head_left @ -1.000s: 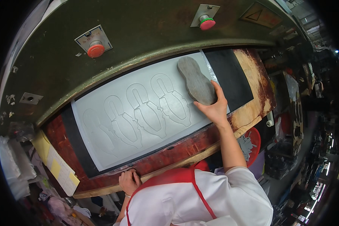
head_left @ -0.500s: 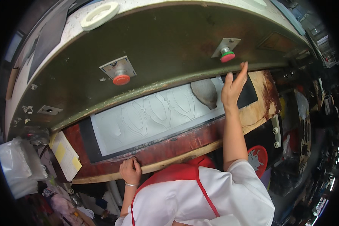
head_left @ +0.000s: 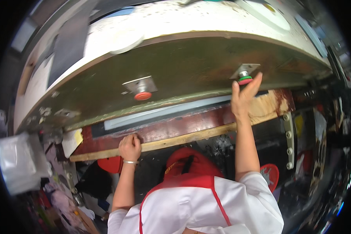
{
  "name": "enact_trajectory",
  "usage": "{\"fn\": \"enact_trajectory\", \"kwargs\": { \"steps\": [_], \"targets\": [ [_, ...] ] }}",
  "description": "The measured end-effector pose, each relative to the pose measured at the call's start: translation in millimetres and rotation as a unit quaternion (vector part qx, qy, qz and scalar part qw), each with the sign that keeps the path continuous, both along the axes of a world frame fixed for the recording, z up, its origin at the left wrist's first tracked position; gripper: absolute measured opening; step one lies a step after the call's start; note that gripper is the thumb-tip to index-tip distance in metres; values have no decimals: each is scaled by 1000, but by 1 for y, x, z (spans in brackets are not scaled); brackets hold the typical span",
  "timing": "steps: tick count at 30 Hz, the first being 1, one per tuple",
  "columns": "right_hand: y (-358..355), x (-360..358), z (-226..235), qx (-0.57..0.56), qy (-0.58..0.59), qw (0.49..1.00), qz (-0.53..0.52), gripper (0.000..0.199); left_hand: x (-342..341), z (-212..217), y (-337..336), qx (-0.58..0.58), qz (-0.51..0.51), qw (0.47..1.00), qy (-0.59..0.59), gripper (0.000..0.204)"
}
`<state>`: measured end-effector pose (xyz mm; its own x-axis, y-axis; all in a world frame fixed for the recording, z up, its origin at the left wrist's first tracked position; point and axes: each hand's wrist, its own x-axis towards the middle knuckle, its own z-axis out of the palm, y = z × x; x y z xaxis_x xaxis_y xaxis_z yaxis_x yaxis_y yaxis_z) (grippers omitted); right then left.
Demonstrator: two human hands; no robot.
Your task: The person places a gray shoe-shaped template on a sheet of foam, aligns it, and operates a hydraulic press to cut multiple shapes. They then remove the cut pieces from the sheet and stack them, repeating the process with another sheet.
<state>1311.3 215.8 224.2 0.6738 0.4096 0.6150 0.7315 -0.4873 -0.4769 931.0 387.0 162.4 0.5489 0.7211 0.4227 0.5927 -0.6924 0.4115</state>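
Note:
My right hand [head_left: 243, 97] is raised with fingers together, its fingertips touching the red push button [head_left: 245, 81] on the right of the dark green press head [head_left: 191, 66]. My left hand [head_left: 130, 147] rests curled on the wooden front edge [head_left: 183, 139] of the press bed, holding nothing. Only a thin strip of the grey sheet [head_left: 163, 112] shows under the press head. A second red button [head_left: 143, 95] sits to the left on the head.
A white top surface [head_left: 175, 23] covers the press. A clear plastic bag [head_left: 19, 163] hangs at the left. A red round stool or disc [head_left: 270, 173] sits low at the right, another red one [head_left: 110, 163] under the bed.
My right hand left the grey sole-shaped cutter on the sheet and rose to the right red button. The view tilted up, so the press head hides most of the sheet.

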Motion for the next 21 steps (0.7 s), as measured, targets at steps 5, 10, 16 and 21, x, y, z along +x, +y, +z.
{"fn": "enact_trajectory", "kwargs": {
  "steps": [5, 10, 16, 21],
  "targets": [
    [-69, -84, -44, 46, 350, 932, 82, 55, -7, -8, -22, -20, 39, 998, 53, 11],
    [-109, -95, -67, -68, 199, 959, 190, 32, -4, -22, -56, -7, 71, 997, -12, 10],
    [-140, -102, -68, -112, 90, 977, 155, 27, -30, -30, -103, 14, 99, 990, -103, 11],
    [-131, -100, -33, -31, -36, 993, 110, 33, -57, -33, -123, -106, 91, 985, -106, 9]
  ]
}}
